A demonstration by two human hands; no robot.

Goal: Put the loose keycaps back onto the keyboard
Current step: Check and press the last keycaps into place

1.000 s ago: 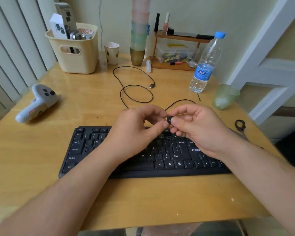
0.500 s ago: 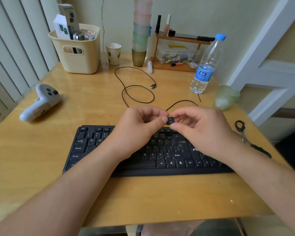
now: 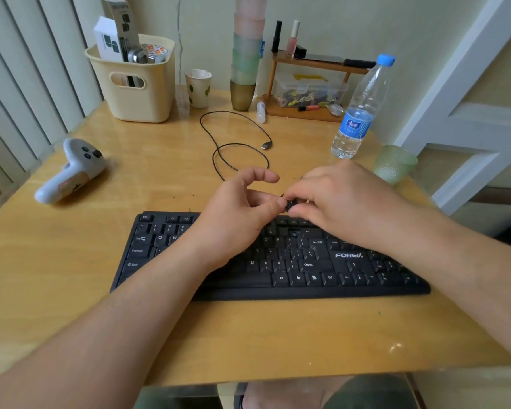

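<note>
1. One keycap (image 3: pixel 291 204) sits at the centre of the frame, pinched between both hands just above the top rows of the keyboard (image 3: pixel 278 261).
2. The left hand (image 3: pixel 236 214) presses its thumb tip against the keycap, its forefinger curled loose above; the right hand (image 3: pixel 337 202) has its fingers (image 3: pixel 300 212) closed round the cap's other side.
3. The cap is not seated; a darker spot in the number row below the hands may be the empty socket, though it is too small to be sure.
4. Risk: the cap is tiny and held only by fingertips, so a slip during the hand-over could drop it between the keys or off the counter (image 3: pixel 71 276).
5. Risk: the hands hide much of the keyboard, so the cap could be pressed down crooked or onto the wrong stem.
6. Risk: the cable (image 3: pixel 239 149) lies near, and a wrist could snag it.
</note>
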